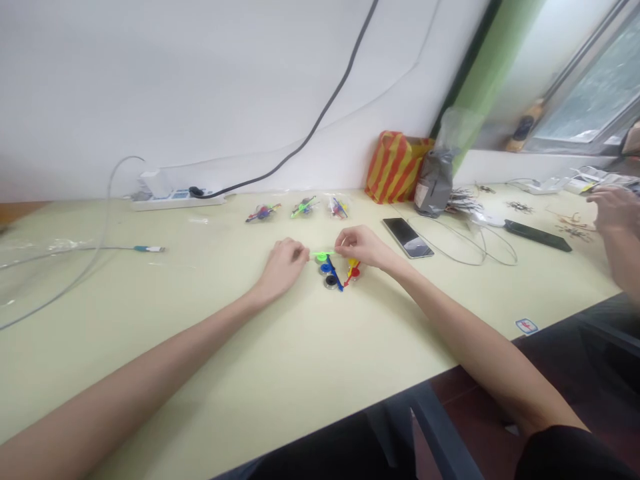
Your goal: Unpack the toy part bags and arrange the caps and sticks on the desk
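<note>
A bright green plastic arrow (321, 256) with a round disc lies between my hands. My left hand (284, 264) pinches its left end, and my right hand (366, 247) has its fingertips closed at the right end. Just below are a blue arrow (336, 277), a blue disc (325, 269) and a black disc (331, 281) with a clear rim. Under my right hand sit a red arrow with a disc (354, 273) and a yellow piece (353, 263), partly hidden by the fingers.
Three clear bags of similar coloured arrows (303, 208) lie near the wall. Behind my right hand are a phone (407, 237), a striped bag (397, 167) and a grey bag (433, 183). A power strip (180, 198) stands back left. Another person's hand (617, 213) is far right.
</note>
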Action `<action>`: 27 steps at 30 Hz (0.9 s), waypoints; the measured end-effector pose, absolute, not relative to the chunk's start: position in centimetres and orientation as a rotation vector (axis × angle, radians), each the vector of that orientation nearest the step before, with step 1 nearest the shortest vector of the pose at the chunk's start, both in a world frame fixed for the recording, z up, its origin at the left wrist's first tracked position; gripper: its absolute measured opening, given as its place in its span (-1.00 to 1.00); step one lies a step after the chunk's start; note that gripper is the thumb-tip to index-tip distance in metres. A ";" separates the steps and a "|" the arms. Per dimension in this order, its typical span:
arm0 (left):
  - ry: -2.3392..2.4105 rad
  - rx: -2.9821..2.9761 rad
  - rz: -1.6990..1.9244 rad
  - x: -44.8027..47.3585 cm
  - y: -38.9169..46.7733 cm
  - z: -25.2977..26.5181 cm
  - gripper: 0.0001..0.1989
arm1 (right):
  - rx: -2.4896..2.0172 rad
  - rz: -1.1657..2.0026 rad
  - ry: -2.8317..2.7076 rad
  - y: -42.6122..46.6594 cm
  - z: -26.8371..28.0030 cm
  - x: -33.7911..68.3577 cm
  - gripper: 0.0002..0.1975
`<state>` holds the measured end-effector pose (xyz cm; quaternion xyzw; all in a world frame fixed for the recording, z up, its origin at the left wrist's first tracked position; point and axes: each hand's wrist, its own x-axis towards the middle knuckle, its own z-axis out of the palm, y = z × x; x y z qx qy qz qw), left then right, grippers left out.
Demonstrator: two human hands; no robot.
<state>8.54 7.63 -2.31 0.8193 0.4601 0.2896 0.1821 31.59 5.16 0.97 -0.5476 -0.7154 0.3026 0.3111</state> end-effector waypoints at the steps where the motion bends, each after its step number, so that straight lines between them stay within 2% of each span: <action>1: 1.302 2.312 0.821 8.5 7.6 -2.3 -0.71 | -1.452 0.805 -1.887 5.2 1.0 31.6 -0.94; 15: 1.357 2.338 0.848 8.4 8.1 -3.4 -0.76 | -1.429 0.885 -1.853 5.1 0.7 31.2 -0.93; 27: 1.466 2.410 0.806 8.5 8.4 -3.9 -0.80 | -1.601 0.662 -1.961 5.9 0.0 30.8 -0.85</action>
